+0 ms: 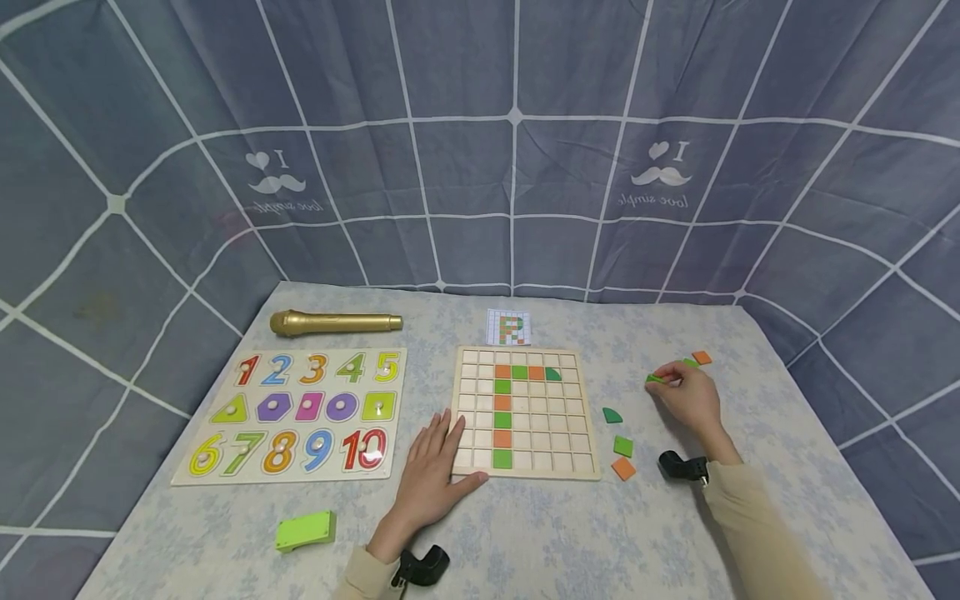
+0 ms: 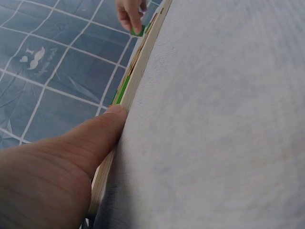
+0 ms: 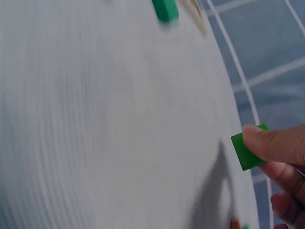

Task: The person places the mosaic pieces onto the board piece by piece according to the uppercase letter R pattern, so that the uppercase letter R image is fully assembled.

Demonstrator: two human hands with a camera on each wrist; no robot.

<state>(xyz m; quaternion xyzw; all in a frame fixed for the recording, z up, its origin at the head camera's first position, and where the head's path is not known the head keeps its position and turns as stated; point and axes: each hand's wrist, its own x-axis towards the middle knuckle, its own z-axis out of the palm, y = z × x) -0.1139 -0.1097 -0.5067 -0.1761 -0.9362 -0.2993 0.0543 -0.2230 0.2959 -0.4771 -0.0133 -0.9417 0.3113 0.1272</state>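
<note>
My right hand (image 1: 690, 402) pinches a green square tile (image 3: 247, 151) between thumb and fingers, to the right of the wooden grid board (image 1: 551, 437). In the right wrist view the tile is held above the tabletop, its shadow below. My left hand (image 1: 432, 473) rests on the board's lower left corner, fingers straight, thumb (image 2: 102, 131) along the front edge. Orange and green tiles form a column in the grid, with a short row at the top ending in a dark green quarter-circle tile (image 1: 552, 374). A pattern card (image 1: 509, 327) lies behind the board.
Loose at the board's right are a quarter-circle tile (image 1: 612, 415), a green tile (image 1: 623, 447) and an orange tile (image 1: 623, 469). Another orange tile (image 1: 701, 357) lies beyond my right hand. Leftward are a number puzzle (image 1: 288, 417), a gold microphone (image 1: 337, 323) and a lime-green block (image 1: 306, 531).
</note>
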